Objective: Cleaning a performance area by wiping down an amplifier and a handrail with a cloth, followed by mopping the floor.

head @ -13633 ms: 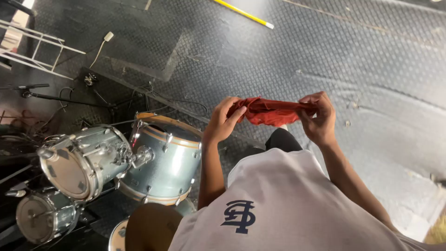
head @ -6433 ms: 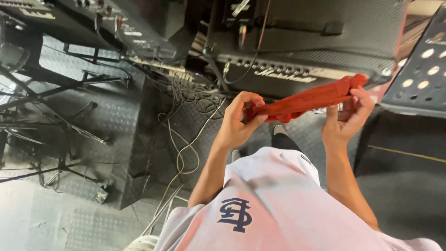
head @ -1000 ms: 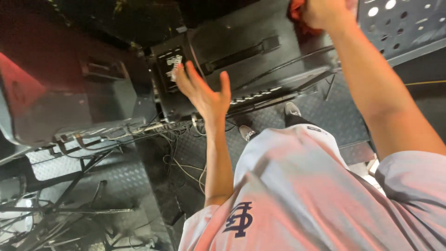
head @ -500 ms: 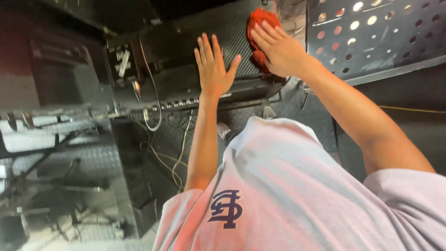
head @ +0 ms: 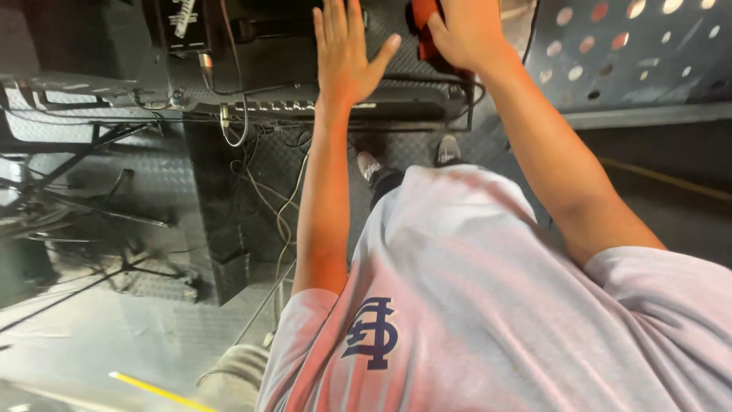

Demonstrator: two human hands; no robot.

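Red cloth (head: 424,30), top centre of frame. Amplifier (head: 381,69) beneath it: black, textured top, pale knob row along the front edge. T-shirt (head: 488,305), lower right: white, navy emblem. Panel (head: 633,53), upper right: grey with round holes. Floor (head: 152,175): grey, seemingly diamond-tread; yellow stripe (head: 156,391) lower left.

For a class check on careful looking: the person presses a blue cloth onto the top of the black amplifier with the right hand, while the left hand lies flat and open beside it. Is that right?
Not quite: the cloth is red, not blue, as the head view shows. The rest holds: the right hand presses it onto the top of the black amplifier, and the left hand lies flat and open beside it.
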